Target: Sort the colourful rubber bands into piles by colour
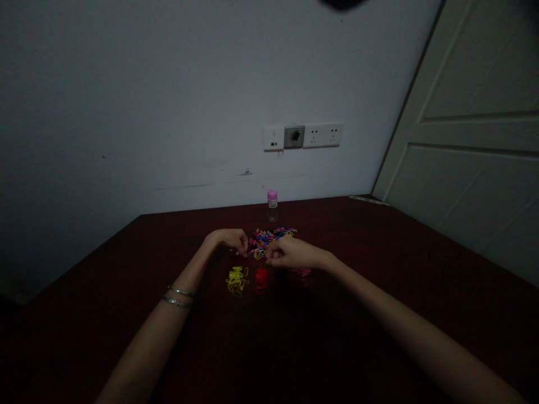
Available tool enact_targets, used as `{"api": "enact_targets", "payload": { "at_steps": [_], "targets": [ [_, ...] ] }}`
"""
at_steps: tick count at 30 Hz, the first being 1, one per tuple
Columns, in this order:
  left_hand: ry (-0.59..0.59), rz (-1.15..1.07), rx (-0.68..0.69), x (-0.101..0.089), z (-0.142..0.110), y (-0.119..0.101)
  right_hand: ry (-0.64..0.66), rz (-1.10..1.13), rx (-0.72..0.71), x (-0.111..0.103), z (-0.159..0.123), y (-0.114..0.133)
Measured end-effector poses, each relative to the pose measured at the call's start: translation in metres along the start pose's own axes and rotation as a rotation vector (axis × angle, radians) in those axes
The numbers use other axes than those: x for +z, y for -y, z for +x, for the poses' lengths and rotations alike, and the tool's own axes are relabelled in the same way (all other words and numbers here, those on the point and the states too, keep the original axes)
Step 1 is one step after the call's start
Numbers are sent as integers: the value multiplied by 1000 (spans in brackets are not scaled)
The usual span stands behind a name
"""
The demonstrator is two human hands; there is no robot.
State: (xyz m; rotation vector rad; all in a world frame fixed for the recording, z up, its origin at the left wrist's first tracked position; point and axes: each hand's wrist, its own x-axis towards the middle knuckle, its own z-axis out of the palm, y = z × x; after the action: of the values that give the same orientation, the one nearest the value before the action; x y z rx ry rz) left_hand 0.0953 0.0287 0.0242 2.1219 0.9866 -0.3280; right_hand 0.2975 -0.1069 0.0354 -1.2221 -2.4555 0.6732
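A mixed pile of small coloured elastic bands [263, 238] lies on the dark red table. At its left edge my left hand [236, 240] has its fingertips pinched together, touching or very near the bands. My right hand [290, 252] is closed at the pile's near right side, thumb and forefinger pressed together, covering part of it. What either pinch holds is too small to make out. Closer to me lie a group of yellow bands [237, 280], a group of red bands [261, 278] and some pink bands [302, 274], partly below my right hand.
Behind the pile stands a small clear bottle [272, 212] with a pink cap and strap. The table [202, 359] meets a pale wall with a socket panel [322, 135]. A panelled door [471, 146] rises at the right.
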Motion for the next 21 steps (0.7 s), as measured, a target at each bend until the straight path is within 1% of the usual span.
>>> {"api": "enact_targets", "payload": {
  "at_steps": [6,9,11,14,17,19,21],
  "targets": [
    [25,-8,28,1,0,-3,-173,33,43,-25,-2,-26],
    [29,4,32,1,2,-3,-264,58,90,-35,-5,-50],
    [18,14,34,2,4,-3,-334,88,140,-39,-9,-71],
    [-6,17,33,3,6,-1,-470,116,281,-40,-18,-109],
    [-28,5,25,5,7,1,-553,106,376,-35,-31,-145],
    [-35,-5,23,6,8,2,-566,107,427,-31,-40,-162],
    [-42,-9,31,5,9,3,-605,134,479,-29,-48,-174]
  ]
}}
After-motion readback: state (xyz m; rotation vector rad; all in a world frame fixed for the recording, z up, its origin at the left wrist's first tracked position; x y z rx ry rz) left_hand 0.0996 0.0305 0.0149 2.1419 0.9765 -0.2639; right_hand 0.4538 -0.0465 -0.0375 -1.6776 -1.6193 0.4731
